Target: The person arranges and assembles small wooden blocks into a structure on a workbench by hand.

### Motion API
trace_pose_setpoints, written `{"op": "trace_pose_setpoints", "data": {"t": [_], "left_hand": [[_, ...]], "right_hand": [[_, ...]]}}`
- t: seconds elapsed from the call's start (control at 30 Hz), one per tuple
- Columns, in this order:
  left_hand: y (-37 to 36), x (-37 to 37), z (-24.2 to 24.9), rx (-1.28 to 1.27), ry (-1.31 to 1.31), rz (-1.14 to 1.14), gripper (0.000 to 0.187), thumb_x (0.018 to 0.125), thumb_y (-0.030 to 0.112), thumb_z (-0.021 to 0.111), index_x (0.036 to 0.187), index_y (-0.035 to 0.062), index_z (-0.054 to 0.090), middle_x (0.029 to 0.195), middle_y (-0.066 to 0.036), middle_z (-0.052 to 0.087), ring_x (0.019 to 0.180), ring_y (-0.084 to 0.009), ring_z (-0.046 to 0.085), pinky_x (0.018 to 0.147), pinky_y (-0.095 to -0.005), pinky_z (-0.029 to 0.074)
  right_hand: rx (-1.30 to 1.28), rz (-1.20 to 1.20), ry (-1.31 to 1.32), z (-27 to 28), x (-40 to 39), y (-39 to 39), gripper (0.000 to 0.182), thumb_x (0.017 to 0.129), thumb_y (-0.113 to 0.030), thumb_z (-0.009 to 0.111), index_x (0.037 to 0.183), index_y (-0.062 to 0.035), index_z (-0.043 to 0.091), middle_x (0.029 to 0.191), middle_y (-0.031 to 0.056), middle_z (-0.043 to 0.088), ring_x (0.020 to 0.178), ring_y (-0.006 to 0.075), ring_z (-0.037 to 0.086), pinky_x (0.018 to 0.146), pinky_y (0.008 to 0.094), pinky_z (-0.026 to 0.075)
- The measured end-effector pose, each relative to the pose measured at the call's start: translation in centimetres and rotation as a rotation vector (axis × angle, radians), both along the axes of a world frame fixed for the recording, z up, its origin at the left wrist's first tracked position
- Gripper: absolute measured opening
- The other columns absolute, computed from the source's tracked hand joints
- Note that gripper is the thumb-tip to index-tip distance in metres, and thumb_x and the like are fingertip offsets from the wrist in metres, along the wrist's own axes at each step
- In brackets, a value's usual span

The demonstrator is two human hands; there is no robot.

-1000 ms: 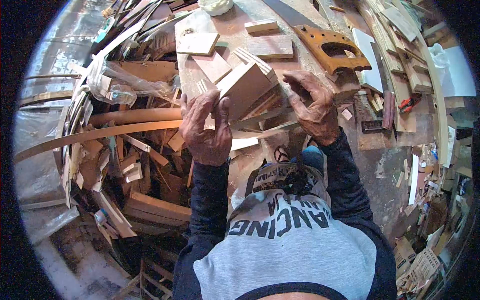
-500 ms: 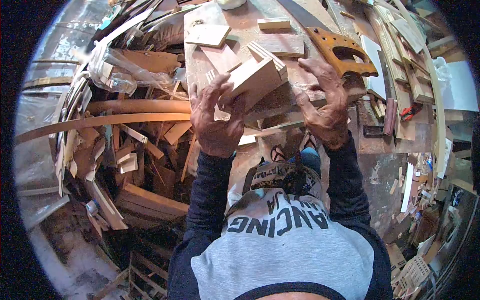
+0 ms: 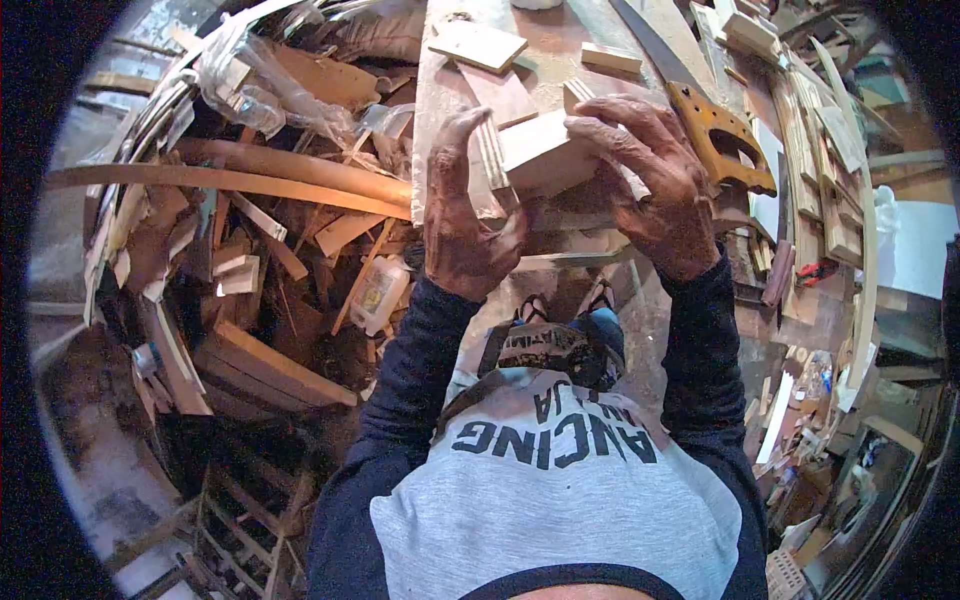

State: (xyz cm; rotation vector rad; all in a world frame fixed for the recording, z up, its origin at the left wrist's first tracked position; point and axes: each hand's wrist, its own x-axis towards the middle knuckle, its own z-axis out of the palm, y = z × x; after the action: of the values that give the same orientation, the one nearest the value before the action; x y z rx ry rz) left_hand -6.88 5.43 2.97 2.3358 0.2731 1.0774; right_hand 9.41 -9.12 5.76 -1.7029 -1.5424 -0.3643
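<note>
A small assembly of light plywood pieces (image 3: pixel 537 142) stands at the near end of the workbench, its layered edges showing at the left and right ends. My left hand (image 3: pixel 468 215) curls around the left end piece, fingers at its far side and thumb near its lower edge. Over the right end, my right hand (image 3: pixel 655 180) is closed with its fingertips on the top edge. The fingers partly hide how the pieces meet. Just right of my right hand rests a handsaw with a wooden handle (image 3: pixel 712 140).
Flat offcuts (image 3: pixel 478 45) and a small wood block (image 3: pixel 611 59) lie farther up the workbench (image 3: pixel 440 85). Scrap wood with a curved strip (image 3: pixel 250 180) fills the left. Long boards (image 3: pixel 810 150) and a red-handled tool (image 3: pixel 815 273) are at the right.
The plywood assembly has turned, and its left end piece now stands upright by my left hand. My right hand has moved from beside it onto its right end. The camera view has shifted.
</note>
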Motion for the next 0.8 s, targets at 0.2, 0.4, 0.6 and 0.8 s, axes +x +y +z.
{"op": "trace_pose_setpoints", "data": {"t": [0.2, 0.4, 0.6, 0.8], "left_hand": [[1.1, -1.0, -1.5, -0.027, 0.099, -0.011, 0.094, 0.066, 0.010, 0.077, 0.146, 0.0016, 0.029, 0.144, -0.025, 0.037, 0.137, -0.0428, 0.035, 0.115, -0.0471, 0.031], [2.3, -0.6, -3.1, -0.006, 0.099, -0.057, 0.088, 0.070, 0.011, 0.073, 0.146, 0.0014, 0.029, 0.140, -0.023, 0.043, 0.130, -0.0388, 0.045, 0.110, -0.0440, 0.037], [2.5, -0.4, -3.3, -0.044, 0.107, -0.082, 0.081, 0.074, 0.006, 0.064, 0.147, 0.0002, 0.028, 0.135, -0.026, 0.047, 0.123, -0.0383, 0.052, 0.106, -0.0431, 0.041], [2.8, -0.2, -4.1, -0.129, 0.124, -0.155, 0.080, 0.081, 0.005, 0.060, 0.149, 0.0008, 0.019, 0.136, -0.026, 0.048, 0.125, -0.0361, 0.052, 0.104, -0.0415, 0.043]], "right_hand": [[-0.005, 0.021, 0.045, 0.0, 0.1, 0.5, 0.044, 0.075, 0.000, 0.067, 0.117, -0.0125, 0.067, 0.120, 0.0081, 0.065, 0.112, 0.0316, 0.060, 0.096, 0.0426, 0.049], [-0.037, 0.006, 0.108, 0.7, -0.5, 0.5, 0.036, 0.082, 0.006, 0.065, 0.115, -0.0083, 0.070, 0.116, 0.0102, 0.067, 0.112, 0.0287, 0.062, 0.097, 0.0393, 0.048], [0.014, 0.015, 0.136, 0.3, -0.6, 0.8, 0.033, 0.082, 0.004, 0.067, 0.113, -0.0069, 0.070, 0.114, 0.0108, 0.068, 0.110, 0.0276, 0.063, 0.096, 0.0390, 0.049], [0.016, 0.014, 0.119, 0.3, -0.3, 0.8, 0.032, 0.082, 0.004, 0.068, 0.112, -0.0061, 0.071, 0.113, 0.0107, 0.069, 0.108, 0.0268, 0.065, 0.095, 0.0379, 0.050]]}}
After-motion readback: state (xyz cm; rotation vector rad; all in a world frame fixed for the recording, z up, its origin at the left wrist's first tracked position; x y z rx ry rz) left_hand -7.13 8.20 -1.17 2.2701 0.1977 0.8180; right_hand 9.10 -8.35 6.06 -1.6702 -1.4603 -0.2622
